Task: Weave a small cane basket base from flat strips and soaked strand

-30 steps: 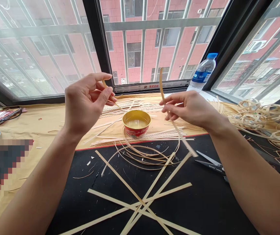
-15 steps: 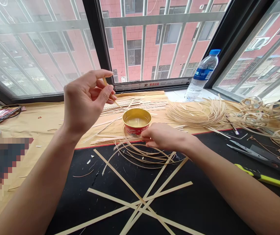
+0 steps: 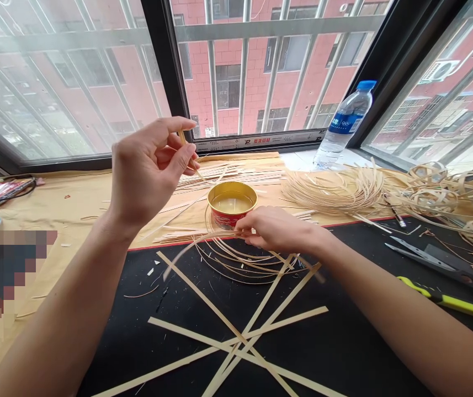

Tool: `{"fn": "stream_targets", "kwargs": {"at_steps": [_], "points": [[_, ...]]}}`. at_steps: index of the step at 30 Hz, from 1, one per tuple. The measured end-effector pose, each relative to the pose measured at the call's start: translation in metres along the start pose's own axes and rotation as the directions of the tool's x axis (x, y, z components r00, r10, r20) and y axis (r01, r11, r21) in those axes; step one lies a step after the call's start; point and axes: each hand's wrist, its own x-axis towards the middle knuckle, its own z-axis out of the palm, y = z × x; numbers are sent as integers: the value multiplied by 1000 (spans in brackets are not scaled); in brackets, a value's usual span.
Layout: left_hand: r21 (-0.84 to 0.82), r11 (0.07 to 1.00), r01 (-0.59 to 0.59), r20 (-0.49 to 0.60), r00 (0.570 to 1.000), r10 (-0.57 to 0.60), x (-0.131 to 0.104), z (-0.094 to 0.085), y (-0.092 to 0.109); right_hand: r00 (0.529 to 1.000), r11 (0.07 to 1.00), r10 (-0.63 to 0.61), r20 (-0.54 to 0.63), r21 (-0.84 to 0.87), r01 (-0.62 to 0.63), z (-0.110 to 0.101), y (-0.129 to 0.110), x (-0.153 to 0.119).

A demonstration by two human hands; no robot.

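My left hand (image 3: 153, 165) is raised left of the bowl, with a thin bamboo strip (image 3: 183, 138) pinched between thumb and bent fingers. Lower down, my right hand (image 3: 280, 229) has its fingertips closed on a bamboo strip (image 3: 203, 238) whose free end curves off to the left. Just beyond those fingertips stands a red and gold bowl (image 3: 228, 219) with liquid in it. A loose coil of thin strips (image 3: 236, 270) lies below the right hand. Nearer me, several flat strips (image 3: 195, 295) cross in a star on the black mat (image 3: 145, 292).
A bottle (image 3: 344, 124) stands by the window at the back right. Bundled strips (image 3: 335, 190) lie right of the bowl. Scissors (image 3: 426, 256) and a yellow-handled tool (image 3: 463, 307) rest at the mat's right. More flat strips (image 3: 240, 172) lie behind the bowl.
The free end of the strip at my right hand has swung left and up, and its other end shows blurred on the right. My left hand keeps its pinch. The view has shifted slightly.
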Motion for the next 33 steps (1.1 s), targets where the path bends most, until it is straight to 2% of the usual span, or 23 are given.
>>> {"fn": "stream_targets", "kwargs": {"at_steps": [8,12,16,19,21,25,33], "points": [[12,1000,-2,2,1000,2,0,-2,1,1000,998,11,-19,68,-9,-1,4,0],[0,1000,-8,1,1000,8,0,-2,0,997,998,30,-67,60,-26,-3,3,-2],[-14,1000,-4,37,999,5,-1,0,0,981,997,55,-185,54,-46,-9,1,-5],[-46,998,42,97,995,-37,-2,2,-1,934,997,66,-352,59,-49,-15,-1,-8],[-53,996,72,132,989,-65,-3,3,-2,905,998,56,-422,19,-53,-18,-3,-10],[-34,991,128,202,972,-119,-3,1,-3,921,1000,1,-388,-28,-13,-21,-4,-12],[-48,984,174,299,942,-152,-5,-1,-7,953,967,-72,-293,215,139,-22,5,-16]]}}
